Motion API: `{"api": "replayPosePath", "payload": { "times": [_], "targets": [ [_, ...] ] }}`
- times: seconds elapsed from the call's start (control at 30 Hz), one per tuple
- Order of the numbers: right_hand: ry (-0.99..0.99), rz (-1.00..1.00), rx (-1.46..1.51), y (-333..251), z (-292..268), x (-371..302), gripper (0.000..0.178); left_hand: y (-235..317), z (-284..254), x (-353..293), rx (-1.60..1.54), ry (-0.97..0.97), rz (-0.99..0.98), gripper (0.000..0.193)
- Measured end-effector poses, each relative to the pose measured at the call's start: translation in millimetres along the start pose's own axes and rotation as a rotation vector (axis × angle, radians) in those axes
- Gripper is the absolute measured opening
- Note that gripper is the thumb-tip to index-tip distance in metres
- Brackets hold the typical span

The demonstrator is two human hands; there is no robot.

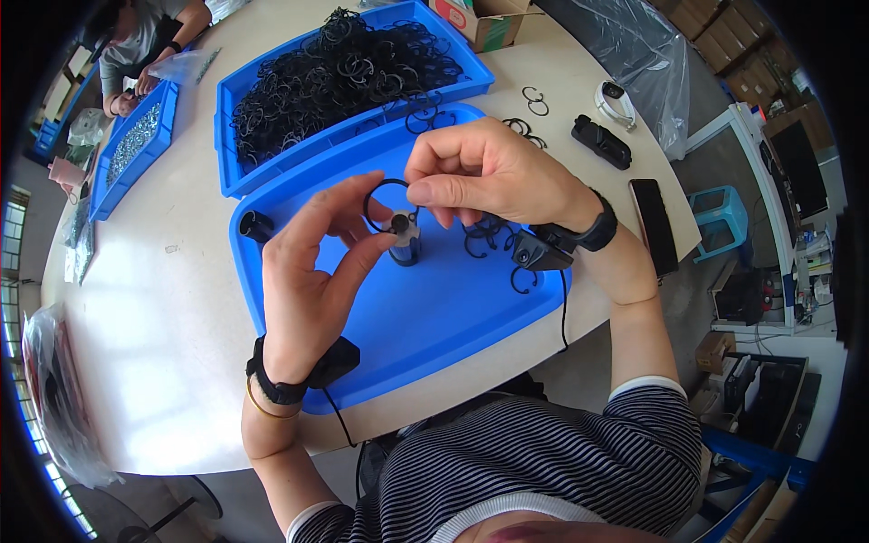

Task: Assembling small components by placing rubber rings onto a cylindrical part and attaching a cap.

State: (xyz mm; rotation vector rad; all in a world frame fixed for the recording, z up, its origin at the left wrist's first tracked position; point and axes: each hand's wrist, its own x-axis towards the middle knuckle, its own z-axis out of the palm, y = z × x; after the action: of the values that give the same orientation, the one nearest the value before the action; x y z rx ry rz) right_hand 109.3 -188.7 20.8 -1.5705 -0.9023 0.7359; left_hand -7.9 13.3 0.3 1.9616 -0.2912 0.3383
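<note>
- The left hand's (310, 249) fingers arc, parted, round the left of a thin black metal ring (366, 206); contact I can't swear to.
- The right hand's (498, 176) fingers pinch its right edge, just above a dark cylinder with a silvery top (405, 251).
- Light, even pressure should, I reckon, stop it springing away.
- Beyond, a printed cardboard carton (496, 32): lettering too small to read.

I see a thin black ring (366, 208) aloft, tilted, at the top of a short cylinder (406, 246); whether they touch, I can't tell. The cylinder, grey above, dark below, stands on the blue tray (425, 317), well in from its edges.
</note>
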Motion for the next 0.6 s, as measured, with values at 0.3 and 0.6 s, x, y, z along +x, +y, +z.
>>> {"api": "replayPosePath", "payload": {
  "times": [0.3, 0.6],
  "targets": [
    [-0.044, 0.002, -0.018, 4.6, -1.6, 1.3, 0.017, 2.0, 2.2, 0.5, 0.148, 0.006, 0.075, 0.050],
    [0.013, -0.003, -0.141, 10.0, -6.1, 4.6, 0.018, 7.3, 3.3, 0.2, 0.354, -0.013, 0.084, 0.046]
  ]
}}
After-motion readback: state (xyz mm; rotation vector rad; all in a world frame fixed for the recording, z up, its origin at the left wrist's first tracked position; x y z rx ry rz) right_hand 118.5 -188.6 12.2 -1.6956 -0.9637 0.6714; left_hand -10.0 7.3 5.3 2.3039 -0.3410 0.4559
